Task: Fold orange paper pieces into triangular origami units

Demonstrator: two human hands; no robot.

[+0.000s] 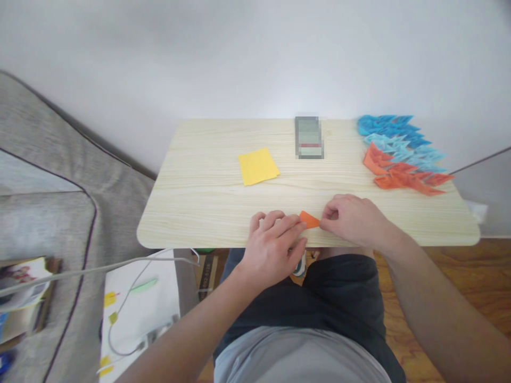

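Note:
A small folded orange paper piece (309, 218) lies near the front edge of a light wooden table (207, 213). My left hand (273, 247) presses on its left end with fingers together. My right hand (351, 219) pinches its right end with fingers curled. Most of the paper is hidden under the two hands. A stack of yellow paper squares (257, 166) sits in the middle of the table, beyond my left hand.
Several folded blue (395, 133) and orange (403, 175) paper pieces are piled at the table's back right. A blurred phone-like object (308, 137) lies at the back centre. A grey sofa (48, 175) stands to the left, with white papers and cables (139, 298) below the table.

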